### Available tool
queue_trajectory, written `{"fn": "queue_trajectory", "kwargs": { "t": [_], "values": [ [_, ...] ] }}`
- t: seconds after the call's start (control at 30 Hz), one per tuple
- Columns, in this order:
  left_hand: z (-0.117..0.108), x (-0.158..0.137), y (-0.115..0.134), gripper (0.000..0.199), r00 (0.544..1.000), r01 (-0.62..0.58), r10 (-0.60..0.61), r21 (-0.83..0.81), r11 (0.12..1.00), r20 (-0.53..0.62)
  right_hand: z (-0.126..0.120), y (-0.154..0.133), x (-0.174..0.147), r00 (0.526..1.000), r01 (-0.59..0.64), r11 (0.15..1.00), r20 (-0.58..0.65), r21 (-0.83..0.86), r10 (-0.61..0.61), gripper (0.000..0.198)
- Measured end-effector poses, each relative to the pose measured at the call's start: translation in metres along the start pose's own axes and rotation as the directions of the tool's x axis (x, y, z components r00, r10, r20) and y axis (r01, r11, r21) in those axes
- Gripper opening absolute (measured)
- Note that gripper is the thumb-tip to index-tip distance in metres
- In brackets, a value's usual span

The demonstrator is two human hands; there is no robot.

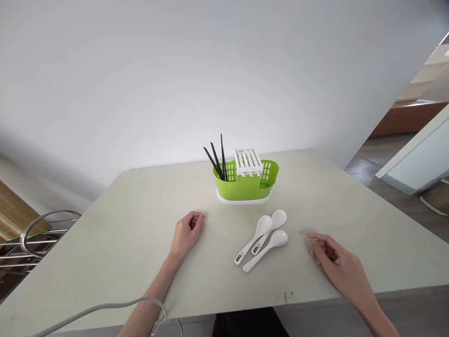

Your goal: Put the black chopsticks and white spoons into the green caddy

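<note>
Though the left hand (186, 231) curls loosely on the table (133, 220) and the right hand (338, 266) half-curls, neither shows anything gripped. Three white spoons (276, 239) lie bunched between them, nearer the right, handles angled toward the person, probably for reach. Black chopsticks (221, 172) lean in the left end of the green basket (242, 191), seemingly propped by its wall.

Table: Surface and Items

The pale table (133, 234) carries a green basket (242, 191) on a white base (243, 202), set toward the far edge. Three white spoons (263, 239) lie nearer, partly overlapping. Small dark marks (286, 297) sit beside the near edge.
</note>
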State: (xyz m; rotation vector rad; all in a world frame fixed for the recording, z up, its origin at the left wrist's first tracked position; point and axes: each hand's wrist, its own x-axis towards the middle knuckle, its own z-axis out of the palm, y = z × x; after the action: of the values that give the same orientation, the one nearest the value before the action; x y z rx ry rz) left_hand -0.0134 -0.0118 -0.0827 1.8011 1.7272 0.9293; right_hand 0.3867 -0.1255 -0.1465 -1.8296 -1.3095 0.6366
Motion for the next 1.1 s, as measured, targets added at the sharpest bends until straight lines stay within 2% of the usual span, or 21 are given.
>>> {"fn": "queue_trajectory", "kwargs": {
  "t": [1.1],
  "values": [
    [-0.0006,-0.0011,0.0022,0.023,1.0,0.011,-0.011,0.01,1.0,0.004,0.0003,-0.0002,0.0004,1.0,0.024,1.0,-0.011,-0.005,-0.024,0.047]
  ]
}}
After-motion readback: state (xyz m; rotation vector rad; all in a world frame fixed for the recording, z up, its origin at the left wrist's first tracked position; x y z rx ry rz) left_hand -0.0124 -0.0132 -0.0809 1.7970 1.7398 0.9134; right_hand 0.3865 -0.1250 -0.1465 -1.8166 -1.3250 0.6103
